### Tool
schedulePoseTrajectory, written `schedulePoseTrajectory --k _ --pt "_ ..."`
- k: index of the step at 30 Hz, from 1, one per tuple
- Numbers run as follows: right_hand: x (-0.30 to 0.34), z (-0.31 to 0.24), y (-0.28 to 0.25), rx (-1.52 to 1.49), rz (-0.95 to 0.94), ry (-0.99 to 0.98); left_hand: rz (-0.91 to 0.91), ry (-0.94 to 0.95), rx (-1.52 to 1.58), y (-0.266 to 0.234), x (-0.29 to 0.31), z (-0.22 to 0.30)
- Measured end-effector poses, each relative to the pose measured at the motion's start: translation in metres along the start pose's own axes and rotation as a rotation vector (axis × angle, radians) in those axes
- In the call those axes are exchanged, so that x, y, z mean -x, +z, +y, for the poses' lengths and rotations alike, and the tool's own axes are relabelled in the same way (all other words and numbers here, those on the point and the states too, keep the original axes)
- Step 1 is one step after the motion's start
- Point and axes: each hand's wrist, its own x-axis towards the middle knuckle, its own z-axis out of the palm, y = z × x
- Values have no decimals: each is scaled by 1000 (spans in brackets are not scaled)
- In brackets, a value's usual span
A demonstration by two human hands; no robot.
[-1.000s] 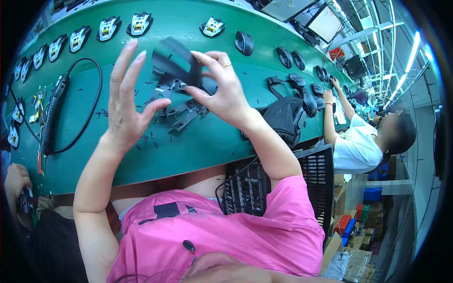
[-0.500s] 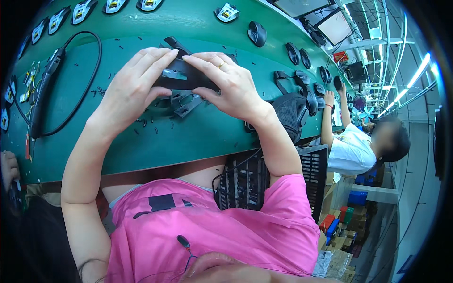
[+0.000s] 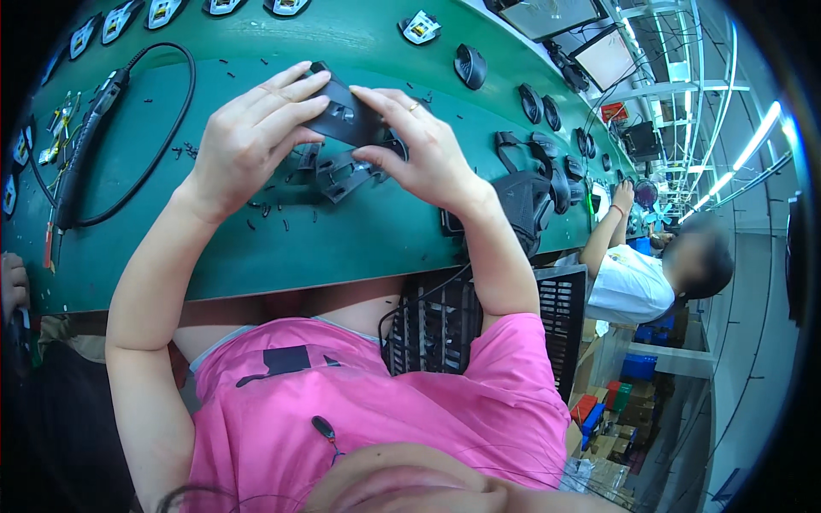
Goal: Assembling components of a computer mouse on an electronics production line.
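Between my two hands is a dark, curved plastic shell [image 3: 340, 124] with a small cutout, held tilted above the green table. My left hand [image 3: 248, 128] pinches its left edge, fingers on top and thumb below. My right hand [image 3: 428, 154] grips its right end, with the thumb under the near side. Just beneath lie more dark plastic parts [image 3: 342, 177], partly hidden by the shell and my right hand. Tiny black bits [image 3: 263, 210] are scattered over the tabletop nearby.
A black corded handheld tool [image 3: 90, 141] lies at left. Mouse shells [image 3: 164, 12] line the far side, with black mice [image 3: 470, 67] further right. A black mesh bag [image 3: 520, 209] sits by my right forearm, above a black crate [image 3: 560, 325]. A co-worker [image 3: 633, 278] sits at right.
The shell has turned in my hands, its left end now raised and its face more exposed. My hands have drawn slightly apart, and more of the parts below show.
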Motion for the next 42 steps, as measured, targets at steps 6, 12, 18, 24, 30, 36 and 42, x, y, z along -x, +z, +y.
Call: schedulePoseTrajectory --k 6,12,18,24,30,36,42 --pt "-4 9 1 83 120 -3 81 -156 -64 3 -4 7" --pt "-53 100 -1 121 287 525 66 -251 -105 10 3 -4" --pt "-103 207 -4 473 262 877 29 -223 -103 6 -1 2" --pt "-138 247 24 519 48 1121 12 -252 -67 4 3 -1" --pt "-140 266 40 561 -19 1164 10 -261 -55 4 2 1" --pt "-98 243 5 -301 247 954 49 -320 78 12 1 4" --pt "-56 59 -5 -789 105 476 119 -820 923 22 7 7"
